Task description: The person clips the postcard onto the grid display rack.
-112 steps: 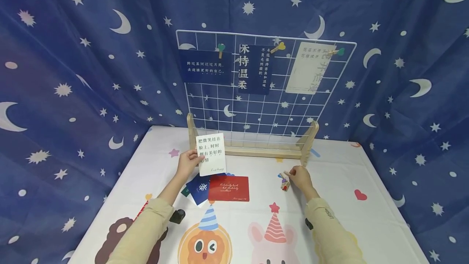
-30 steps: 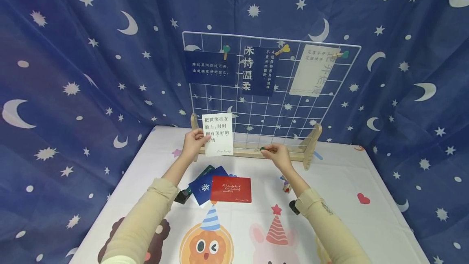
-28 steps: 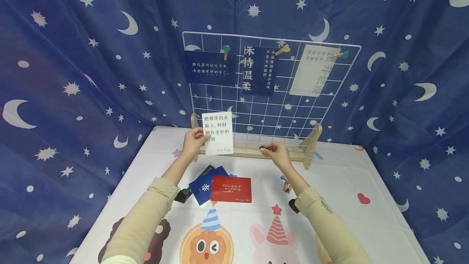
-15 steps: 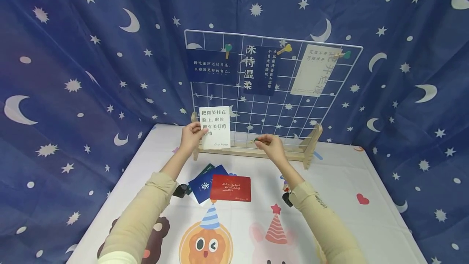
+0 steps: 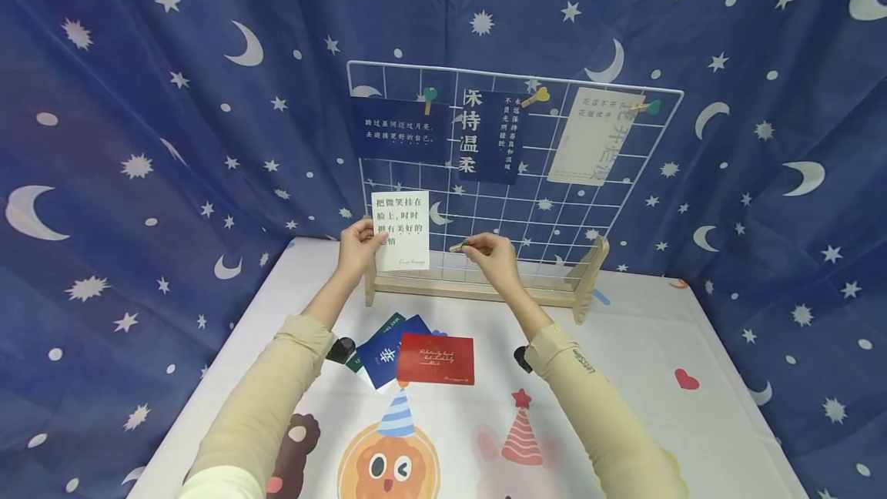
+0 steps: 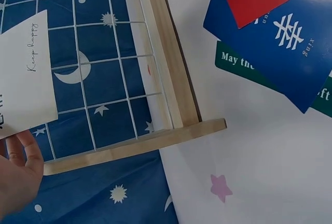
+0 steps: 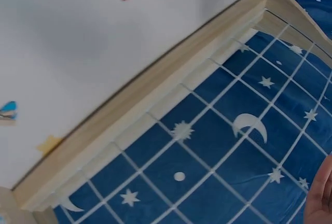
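Mid-frame, your left hand (image 5: 356,250) is gripping a white postcard (image 5: 406,243); your right hand (image 5: 495,259) is pinching a wooden clothespin (image 5: 456,247).

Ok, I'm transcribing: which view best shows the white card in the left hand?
The head view: the white card faces it upright, covered slightly by the left hand. Left wrist shows only a cropped part with "Keep happy"; right wrist, none.

Curtained tabletop booth, its wider room hidden: blue star-and-moon drapes (image 5: 187,168) enclose it at 9, 12 and 3 o'clock; a white cloth (image 5: 637,391) with cartoon prints (image 5: 388,468) spreads towards 6; a wire grid (image 5: 516,78) bearing cards (image 5: 493,141) stands at 12.
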### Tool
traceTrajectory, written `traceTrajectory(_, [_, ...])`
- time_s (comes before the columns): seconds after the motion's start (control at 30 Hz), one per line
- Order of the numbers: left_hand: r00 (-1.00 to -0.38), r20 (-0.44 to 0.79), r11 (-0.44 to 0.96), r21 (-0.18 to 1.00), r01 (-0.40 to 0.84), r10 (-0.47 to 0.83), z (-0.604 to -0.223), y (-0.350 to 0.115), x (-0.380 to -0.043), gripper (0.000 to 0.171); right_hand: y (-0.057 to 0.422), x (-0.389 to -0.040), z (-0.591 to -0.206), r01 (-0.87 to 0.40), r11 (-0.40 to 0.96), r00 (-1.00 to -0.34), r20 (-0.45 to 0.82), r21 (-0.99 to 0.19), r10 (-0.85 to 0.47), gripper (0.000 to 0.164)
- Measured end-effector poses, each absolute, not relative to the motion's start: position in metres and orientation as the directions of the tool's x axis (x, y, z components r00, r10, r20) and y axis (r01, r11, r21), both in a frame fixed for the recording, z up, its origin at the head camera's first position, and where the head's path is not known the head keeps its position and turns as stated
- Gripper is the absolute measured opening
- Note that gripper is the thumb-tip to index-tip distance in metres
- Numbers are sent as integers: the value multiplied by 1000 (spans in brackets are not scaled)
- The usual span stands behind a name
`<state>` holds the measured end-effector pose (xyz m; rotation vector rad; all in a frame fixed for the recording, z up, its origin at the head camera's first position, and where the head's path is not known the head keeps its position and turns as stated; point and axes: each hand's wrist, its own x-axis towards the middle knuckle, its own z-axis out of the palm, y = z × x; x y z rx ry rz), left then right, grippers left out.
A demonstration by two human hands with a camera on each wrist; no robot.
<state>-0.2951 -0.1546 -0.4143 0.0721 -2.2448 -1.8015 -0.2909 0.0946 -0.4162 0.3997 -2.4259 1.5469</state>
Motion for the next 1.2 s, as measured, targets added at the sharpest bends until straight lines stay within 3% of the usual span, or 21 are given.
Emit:
traceTrajectory(0.43, [-942, 250, 267, 945, 187, -224, -396, -167, -310, 26, 64, -313, -391, -384, 397, -913, 407, -834, -27, 15])
traceTrajectory(0.93, [-928, 224, 227, 961, 159, -297, -395, -163, -322, 26, 28, -334, -376, -385, 286, -887, 437, -877, 147, 14])
traceTrajectory(1.2, [-920, 220, 227, 962, 150, -325, -392, -157, -331, 26, 16, -341, -368, -358, 292, -880, 425, -887, 213, 15])
